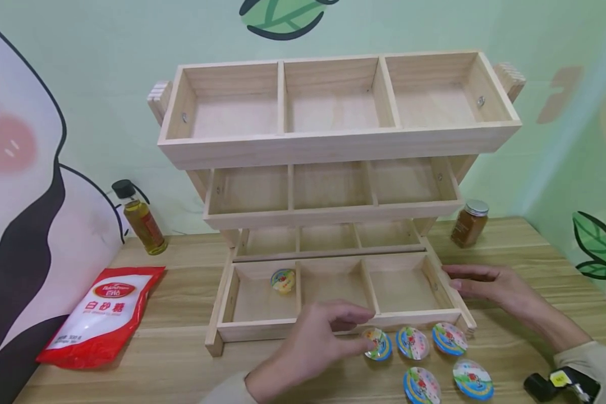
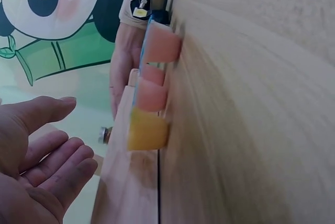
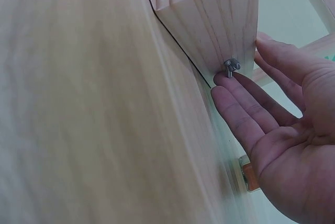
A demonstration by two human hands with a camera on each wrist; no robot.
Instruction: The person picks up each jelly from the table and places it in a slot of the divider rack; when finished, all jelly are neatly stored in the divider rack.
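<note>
My left hand (image 1: 319, 340), its fingers spread, is over the front edge of a tiered wooden organizer (image 1: 262, 331). The thumb overlaps a yellow jelly cup (image 1: 379, 343) in the head view, while the left wrist view has the hand apart from the yellow cup (image 2: 148, 131) with nothing in it. A similar yellow cup (image 1: 283, 280) sits in the bottom tier's left compartment. At the organizer's right side is my right hand (image 1: 500, 289); its fairly straight fingers lie along the wooden side (image 3: 209, 30), right by a metal wing nut (image 3: 231, 66).
Several pink jelly cups (image 1: 412, 343) lie in front of the organizer. A red-and-white sugar bag (image 1: 106, 314) and an oil bottle (image 1: 143, 224) are on the left. Behind the right hand stands a brown jar (image 1: 469, 224). The upper tiers (image 1: 338, 147) overhang the bottom one.
</note>
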